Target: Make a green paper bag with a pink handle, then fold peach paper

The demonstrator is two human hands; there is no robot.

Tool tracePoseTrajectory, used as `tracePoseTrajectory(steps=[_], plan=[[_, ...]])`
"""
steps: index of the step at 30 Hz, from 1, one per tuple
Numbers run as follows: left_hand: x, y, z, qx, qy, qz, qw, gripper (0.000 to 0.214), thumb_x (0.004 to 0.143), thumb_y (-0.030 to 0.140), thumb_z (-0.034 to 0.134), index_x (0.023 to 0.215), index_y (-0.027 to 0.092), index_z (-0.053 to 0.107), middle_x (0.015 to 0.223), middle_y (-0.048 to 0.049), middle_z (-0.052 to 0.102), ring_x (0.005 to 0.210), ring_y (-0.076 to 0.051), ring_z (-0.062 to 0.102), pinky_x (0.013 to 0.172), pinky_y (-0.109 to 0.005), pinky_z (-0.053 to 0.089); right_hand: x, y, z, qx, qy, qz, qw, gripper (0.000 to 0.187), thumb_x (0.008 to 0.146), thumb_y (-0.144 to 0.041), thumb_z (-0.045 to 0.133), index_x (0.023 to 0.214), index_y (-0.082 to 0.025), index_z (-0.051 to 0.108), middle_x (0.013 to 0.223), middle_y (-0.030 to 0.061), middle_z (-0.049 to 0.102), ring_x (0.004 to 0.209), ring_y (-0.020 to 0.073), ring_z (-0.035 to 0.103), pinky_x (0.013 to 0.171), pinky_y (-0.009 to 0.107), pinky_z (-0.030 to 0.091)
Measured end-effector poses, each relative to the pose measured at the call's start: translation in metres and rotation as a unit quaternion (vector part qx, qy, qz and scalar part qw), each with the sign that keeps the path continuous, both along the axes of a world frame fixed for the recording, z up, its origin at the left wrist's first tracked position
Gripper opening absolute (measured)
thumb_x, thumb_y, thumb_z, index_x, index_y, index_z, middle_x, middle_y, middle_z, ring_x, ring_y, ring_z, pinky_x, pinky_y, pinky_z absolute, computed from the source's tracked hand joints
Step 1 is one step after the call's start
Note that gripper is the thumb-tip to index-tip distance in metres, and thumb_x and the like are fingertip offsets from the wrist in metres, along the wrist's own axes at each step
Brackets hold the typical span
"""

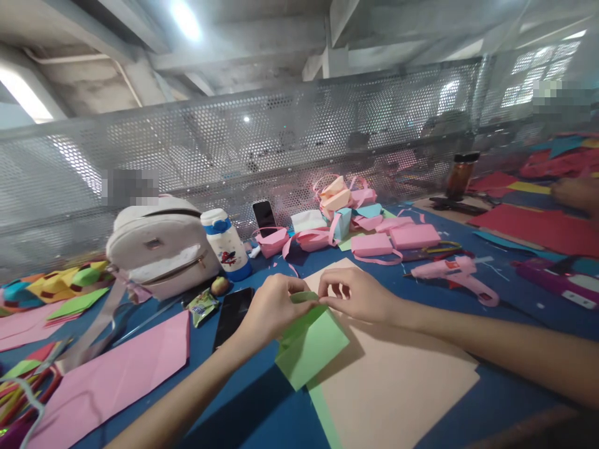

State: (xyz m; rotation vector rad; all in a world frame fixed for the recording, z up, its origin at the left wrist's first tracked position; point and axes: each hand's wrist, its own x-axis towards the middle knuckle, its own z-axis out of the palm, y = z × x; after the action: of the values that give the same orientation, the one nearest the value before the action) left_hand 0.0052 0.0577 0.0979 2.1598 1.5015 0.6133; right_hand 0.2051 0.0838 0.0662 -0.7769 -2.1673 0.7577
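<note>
A piece of green paper [312,346], folded or bent near its upper edge, is held up over the peach paper sheets [393,380] in front of me. My left hand [276,305] is closed on its upper left edge, thumb along the top. My right hand [358,294] has its fingers pinched together at the upper right corner of the same paper. The exact fold between the fingers is partly hidden. Under the peach sheets, a strip of green paper shows at the lower left.
A pink glue gun [461,274] lies right, near pink paper boxes [414,236]. A white backpack [161,243], a thermos bottle [227,244] and a black phone [233,312] are on the left, beside pink paper [126,374]. A perforated metal screen [281,137] spans the back. Another person's hand [575,190] shows far right.
</note>
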Motion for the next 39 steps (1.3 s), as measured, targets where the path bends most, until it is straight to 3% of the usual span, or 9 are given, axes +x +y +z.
tracePoseTrajectory(steps=[4,6,9,16,21,26,28,33,39], plan=[[-0.001,0.002,0.001,0.010,0.008,-0.025,1.000,0.022,0.078,0.036,0.066,0.066,0.018,0.067,0.064,0.0010,0.058,0.065,-0.015,0.049,0.058,-0.024,0.034,-0.002,0.002,-0.002,-0.026,0.002,0.048,0.999,0.016,0.084,-0.008,0.059,0.073,-0.019,0.055,0.070,-0.0046,0.055,0.066,0.0114,0.049,0.062,0.023,0.035],[-0.004,0.004,0.003,0.016,0.003,-0.039,0.999,0.016,0.076,0.034,0.069,0.076,0.019,0.070,0.079,-0.0016,0.066,0.076,-0.019,0.056,0.066,-0.026,0.040,-0.002,0.003,-0.003,-0.043,0.003,0.065,0.997,0.016,0.083,-0.009,0.060,0.072,-0.019,0.053,0.070,-0.0046,0.054,0.067,0.0119,0.050,0.062,0.023,0.036],[-0.008,0.006,0.006,0.003,-0.006,-0.060,0.998,0.025,0.074,0.039,0.073,0.091,0.020,0.074,0.096,-0.0045,0.071,0.088,-0.022,0.060,0.074,-0.028,0.045,-0.001,0.004,-0.001,-0.070,0.004,0.083,0.994,0.013,0.084,-0.013,0.061,0.074,-0.019,0.055,0.071,-0.0037,0.057,0.068,0.0127,0.052,0.062,0.023,0.037],[-0.011,0.006,0.010,-0.075,-0.016,-0.079,0.994,0.033,0.081,0.045,0.066,0.074,0.014,0.075,0.060,0.0017,0.058,0.055,-0.012,0.046,0.052,-0.023,0.033,-0.002,-0.004,0.004,-0.111,0.016,0.088,0.990,0.012,0.088,-0.022,0.061,0.078,-0.019,0.056,0.072,-0.0028,0.057,0.062,0.0119,0.056,0.059,0.023,0.040],[-0.010,0.002,0.007,-0.102,-0.045,-0.058,0.992,0.036,0.076,0.047,0.070,0.069,0.012,0.071,0.058,0.0035,0.049,0.054,-0.010,0.040,0.050,-0.021,0.029,-0.002,-0.007,0.002,-0.135,0.041,0.106,0.984,0.020,0.092,-0.031,0.061,0.077,-0.018,0.055,0.067,-0.0036,0.054,0.060,0.0116,0.053,0.057,0.023,0.039],[-0.009,-0.007,0.003,-0.161,-0.098,-0.012,0.982,0.038,0.071,0.051,0.072,0.071,0.014,0.069,0.059,0.0031,0.051,0.052,-0.012,0.045,0.047,-0.021,0.034,0.003,-0.006,0.001,-0.185,0.059,0.144,0.970,0.021,0.089,-0.031,0.064,0.076,-0.018,0.056,0.066,-0.0042,0.053,0.060,0.0110,0.051,0.056,0.022,0.039],[-0.010,-0.008,0.000,-0.182,-0.120,0.009,0.976,0.037,0.068,0.050,0.074,0.071,0.014,0.067,0.061,0.0023,0.053,0.052,-0.011,0.047,0.048,-0.021,0.035,0.005,-0.006,0.000,-0.172,0.045,0.118,0.977,0.019,0.090,-0.032,0.064,0.079,-0.018,0.060,0.068,-0.0033,0.057,0.061,0.0111,0.053,0.055,0.021,0.039],[-0.006,-0.007,-0.020,-0.220,-0.159,0.053,0.961,0.043,0.059,0.054,0.077,0.060,0.015,0.056,0.058,0.0009,0.053,0.050,-0.011,0.046,0.048,-0.022,0.035,0.007,-0.007,0.003,-0.054,-0.089,0.021,0.994,0.011,0.086,-0.030,0.069,0.085,-0.019,0.070,0.074,-0.0010,0.069,0.068,0.0138,0.061,0.061,0.022,0.041],[0.004,-0.010,-0.047,-0.249,-0.178,0.049,0.951,0.048,0.054,0.059,0.076,0.056,0.016,0.052,0.056,0.0020,0.050,0.049,-0.009,0.042,0.048,-0.022,0.033,0.005,-0.004,0.007,-0.025,-0.202,0.015,0.979,0.004,0.071,-0.020,0.074,0.068,-0.020,0.072,0.066,-0.0003,0.071,0.062,0.0159,0.062,0.054,0.024,0.034]])
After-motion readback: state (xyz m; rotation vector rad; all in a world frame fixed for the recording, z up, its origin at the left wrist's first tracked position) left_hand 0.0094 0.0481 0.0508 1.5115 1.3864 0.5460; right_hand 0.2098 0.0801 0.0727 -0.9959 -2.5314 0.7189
